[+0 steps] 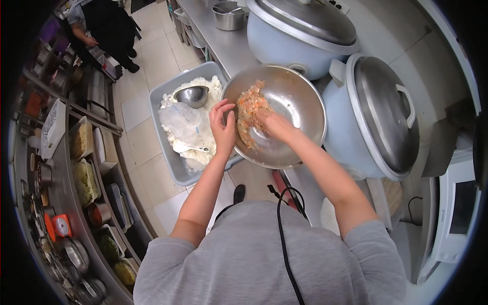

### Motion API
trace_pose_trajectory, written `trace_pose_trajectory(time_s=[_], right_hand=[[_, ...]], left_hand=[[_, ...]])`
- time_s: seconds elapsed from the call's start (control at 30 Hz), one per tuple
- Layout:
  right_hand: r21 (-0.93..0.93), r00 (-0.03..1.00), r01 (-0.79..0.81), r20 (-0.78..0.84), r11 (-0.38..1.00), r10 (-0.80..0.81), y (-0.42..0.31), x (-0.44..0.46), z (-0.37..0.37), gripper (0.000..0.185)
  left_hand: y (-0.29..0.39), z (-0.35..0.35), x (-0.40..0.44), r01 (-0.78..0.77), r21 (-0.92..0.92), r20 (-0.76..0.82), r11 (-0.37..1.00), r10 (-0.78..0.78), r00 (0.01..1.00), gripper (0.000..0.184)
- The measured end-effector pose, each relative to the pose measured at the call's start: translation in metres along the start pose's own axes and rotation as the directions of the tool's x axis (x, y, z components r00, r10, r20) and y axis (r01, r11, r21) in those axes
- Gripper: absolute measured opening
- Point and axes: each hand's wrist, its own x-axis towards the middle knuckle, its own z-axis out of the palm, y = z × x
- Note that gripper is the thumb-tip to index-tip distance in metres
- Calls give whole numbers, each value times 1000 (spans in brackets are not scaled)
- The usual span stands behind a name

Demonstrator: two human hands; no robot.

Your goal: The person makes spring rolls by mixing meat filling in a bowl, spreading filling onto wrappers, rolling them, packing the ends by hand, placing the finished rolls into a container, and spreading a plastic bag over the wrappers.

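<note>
A large steel mixing bowl [310, 109] sits tilted toward me and holds a pinkish minced mixture with orange bits [249, 104], heaped along its left side. My right hand [274, 124] is inside the bowl, its fingers curled into the mixture and partly hidden by it. At the bowl's left rim is my left hand [222, 127], fingers curved and thumb apart, with nothing visible between them. Whether it presses on the rim I cannot tell. Left of the bowl, a grey tub [155, 109] contains white crumbly food [207, 85], a small metal bowl [192, 95], a clear plastic bag [180, 124] and a white utensil [190, 148].
Two blue cookers with metal lids, one behind [290, 51] and one at right [348, 119], flank the bowl. A steel pot [227, 18] stands farther back. Shelves with food containers [86, 185] line the left. Another person [104, 30] stands at the upper left.
</note>
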Motion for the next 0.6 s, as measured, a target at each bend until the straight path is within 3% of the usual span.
trace_pose_trajectory(time_s=[0.07,0.17,0.37,0.43,0.47,0.53,0.6], right_hand=[[11,997,42,-72,999,-41,2,7,13,37],[-153,999,32,37,988,-27,-8,-7,9,39],[117,998,29,53,993,-35,27,-18,-22,27],[214,988,-88,-107,973,113,40,-11,-27,16],[220,987,-92,-106,971,118,47,-6,-14,16],[15,980,98,-175,995,-94,66,3,21,12],[-31,981,131,-137,991,-134,62,-6,33,11]], left_hand=[[-2,0,2,16,-7,-1,1000,-16,1000,15],[-1,2,2,1,-31,-25,1000,-2,1000,15],[-3,1,2,-27,35,-5,999,27,1000,13],[-3,2,1,-9,14,-10,1000,9,1000,12],[-3,2,2,-1,-11,-11,1000,1,1000,12],[-2,2,2,1,-7,-5,1000,-1,1000,12],[-3,2,1,8,-4,-3,1000,-8,1000,11]])
